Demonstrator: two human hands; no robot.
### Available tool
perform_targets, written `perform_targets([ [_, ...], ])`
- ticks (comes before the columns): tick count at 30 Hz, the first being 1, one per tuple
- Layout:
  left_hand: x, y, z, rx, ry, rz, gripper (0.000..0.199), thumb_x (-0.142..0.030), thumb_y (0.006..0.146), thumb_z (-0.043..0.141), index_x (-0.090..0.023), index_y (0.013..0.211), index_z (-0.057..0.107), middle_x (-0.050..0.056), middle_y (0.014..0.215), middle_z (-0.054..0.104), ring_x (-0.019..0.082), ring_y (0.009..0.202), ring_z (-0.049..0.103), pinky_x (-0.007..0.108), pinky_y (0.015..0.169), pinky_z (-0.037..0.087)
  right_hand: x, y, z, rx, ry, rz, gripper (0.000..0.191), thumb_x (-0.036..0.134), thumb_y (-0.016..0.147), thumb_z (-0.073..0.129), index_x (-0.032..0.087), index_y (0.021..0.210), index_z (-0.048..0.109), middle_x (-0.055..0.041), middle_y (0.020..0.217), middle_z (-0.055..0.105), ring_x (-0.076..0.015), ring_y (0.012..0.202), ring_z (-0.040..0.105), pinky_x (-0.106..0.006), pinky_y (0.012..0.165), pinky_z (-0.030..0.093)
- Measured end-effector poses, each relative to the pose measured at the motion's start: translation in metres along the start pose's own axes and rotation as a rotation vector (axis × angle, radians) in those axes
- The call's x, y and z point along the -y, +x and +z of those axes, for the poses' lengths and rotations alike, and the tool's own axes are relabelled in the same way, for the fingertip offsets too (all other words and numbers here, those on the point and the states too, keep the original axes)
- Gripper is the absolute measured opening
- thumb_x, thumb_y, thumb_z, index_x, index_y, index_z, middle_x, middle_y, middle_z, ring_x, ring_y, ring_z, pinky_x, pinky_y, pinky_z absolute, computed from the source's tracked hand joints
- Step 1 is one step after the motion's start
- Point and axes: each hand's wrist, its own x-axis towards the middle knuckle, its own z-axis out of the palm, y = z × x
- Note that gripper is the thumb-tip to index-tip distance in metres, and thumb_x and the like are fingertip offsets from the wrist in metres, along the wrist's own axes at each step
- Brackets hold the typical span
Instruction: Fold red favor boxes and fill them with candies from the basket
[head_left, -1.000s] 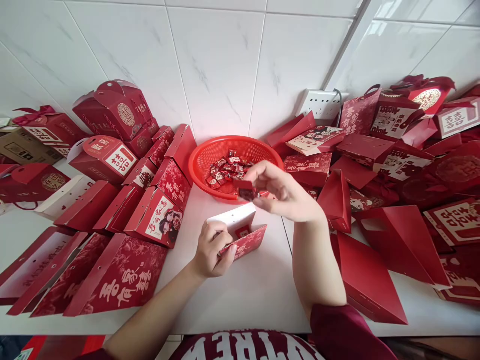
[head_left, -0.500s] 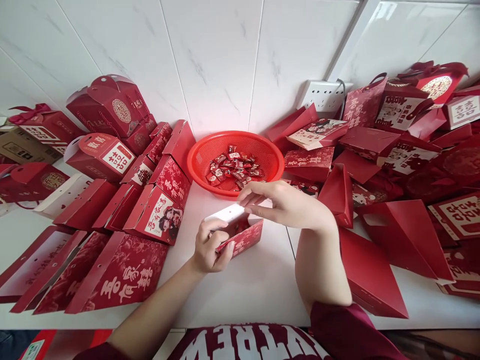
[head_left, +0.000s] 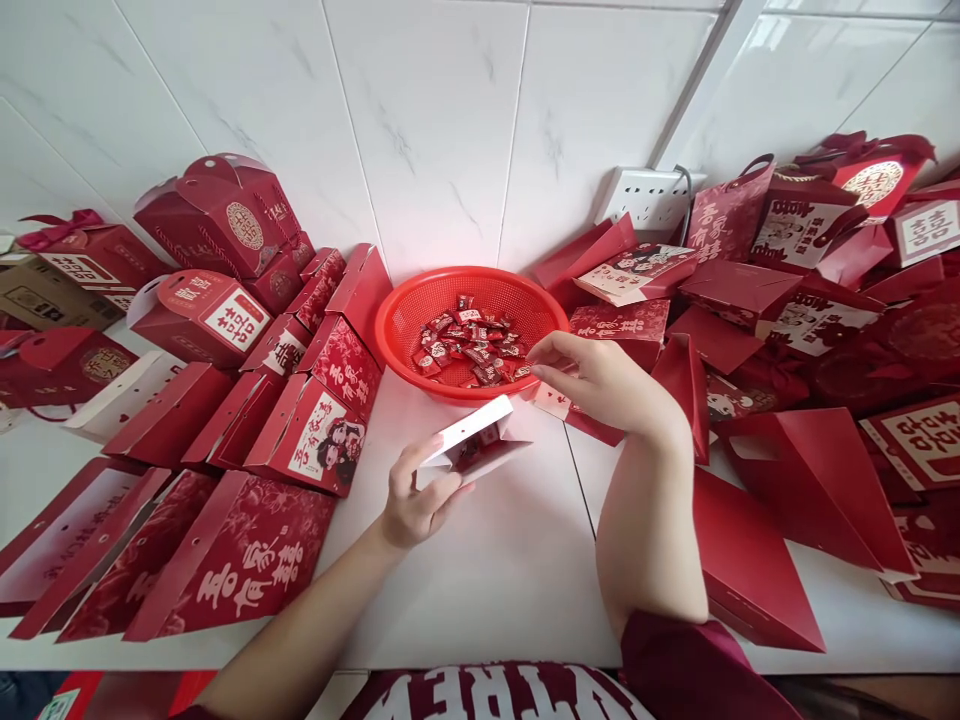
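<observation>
My left hand (head_left: 424, 500) grips a small paper candy box (head_left: 469, 425) by its near left end, above the white table. The box is tilted, with its top unfolded; a white flap with a small hole faces up and dark red pieces show inside. My right hand (head_left: 600, 385) hovers by the right rim of a red plastic basket (head_left: 390, 340). Its fingers are bent and slightly apart, and I see nothing between them. Several small red wrapped candies (head_left: 484, 350) lie in the basket.
Rows of filled-out red gift boxes (head_left: 307, 440) stand on the left of the table (head_left: 487, 590). On the right is a loose pile of red boxes and bags (head_left: 810, 470). A power strip (head_left: 649, 195) rests against the tiled wall.
My right hand has moved right, away from the box opening, to the basket's right rim. My left hand has turned the box so its opening and white inner side show more.
</observation>
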Motion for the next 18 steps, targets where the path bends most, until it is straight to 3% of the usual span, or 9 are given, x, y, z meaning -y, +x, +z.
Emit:
perform_targets([
  [4, -0.003, -0.004, 0.001, 0.066, -0.093, -0.027, 0.004, -0.019, 0.089, 0.058, -0.017, 0.091, 0.061, 0.014, 0.14, 0.036, 0.021, 0.115, 0.053, 0.029, 0.085, 0.056, -0.01, 0.03, 0.015, 0.019, -0.109, 0.023, 0.019, 0.022, 0.093, 0.047, 0.022, 0.099, 0.064, -0.0008, 0.102, 0.07, -0.0165, 0.09, 0.064, -0.027, 0.08, 0.047],
  [7, -0.006, -0.002, 0.0, 0.072, -0.095, 0.022, 0.006, -0.022, 0.089, 0.058, -0.018, 0.09, 0.061, 0.014, 0.138, 0.039, 0.022, 0.113, 0.055, 0.032, 0.086, 0.055, -0.018, 0.072, 0.038, 0.229, -0.237, 0.017, 0.027, 0.014, 0.091, 0.043, 0.019, 0.106, 0.066, -0.0042, 0.112, 0.069, -0.0181, 0.104, 0.061, -0.026, 0.09, 0.044],
  [11, -0.007, 0.002, -0.002, 0.106, -0.102, 0.042, 0.009, -0.021, 0.089, 0.054, -0.018, 0.091, 0.062, 0.014, 0.131, 0.045, 0.02, 0.105, 0.057, 0.034, 0.082, 0.055, -0.023, 0.121, 0.076, 0.531, -0.276, 0.006, 0.032, 0.005, 0.08, 0.053, 0.019, 0.101, 0.073, -0.0058, 0.111, 0.071, -0.0223, 0.103, 0.063, -0.025, 0.085, 0.045],
  [15, -0.007, 0.004, -0.003, 0.126, -0.103, 0.016, 0.008, -0.019, 0.087, 0.056, -0.016, 0.091, 0.062, 0.015, 0.132, 0.044, 0.021, 0.104, 0.058, 0.035, 0.082, 0.054, -0.024, 0.135, 0.1, 0.814, -0.272, 0.003, 0.029, 0.012, 0.075, 0.062, 0.022, 0.098, 0.076, -0.0032, 0.099, 0.074, -0.0223, 0.085, 0.068, -0.025, 0.069, 0.049],
  [18, -0.007, 0.004, -0.002, 0.119, -0.127, 0.015, 0.007, -0.017, 0.085, 0.056, -0.015, 0.088, 0.062, 0.016, 0.134, 0.043, 0.023, 0.108, 0.056, 0.036, 0.084, 0.053, -0.023, 0.133, 0.102, 0.907, -0.241, -0.01, 0.029, 0.021, 0.078, 0.063, 0.025, 0.104, 0.075, -0.0008, 0.102, 0.074, -0.021, 0.084, 0.068, -0.024, 0.067, 0.049],
])
